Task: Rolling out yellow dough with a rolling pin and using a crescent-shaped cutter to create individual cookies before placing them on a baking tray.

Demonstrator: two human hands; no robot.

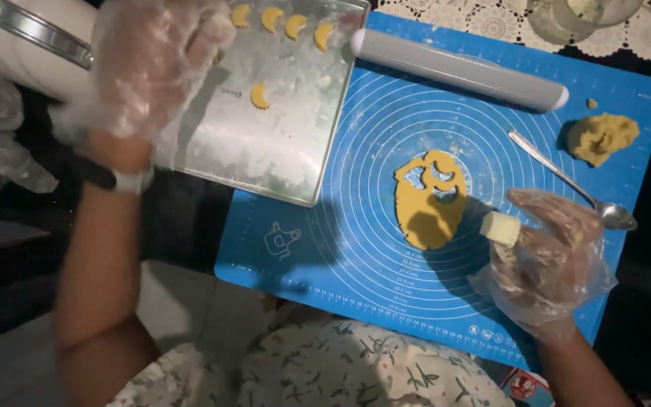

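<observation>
My right hand (pixel 548 256), in a clear plastic glove, holds a small pale cookie cutter (pixel 499 227) just right of a flat sheet of yellow dough (pixel 427 215) with crescent holes cut in its top. My left hand (pixel 148 64), also gloved, hovers blurred over the left edge of a metal baking tray (pixel 280 151). Several yellow crescent cookies (pixel 259 96) lie on the tray, most in a row along its far edge. The dough lies on a blue silicone mat (pixel 356 241) marked with rings.
A grey ribbed rolling pin (pixel 457 68) lies across the mat's far side. A metal spoon (pixel 570 185) and a lump of dough (pixel 601 137) sit at the right. A lace cloth with glassware (pixel 574 19) is behind. A white appliance (pixel 28 45) stands far left.
</observation>
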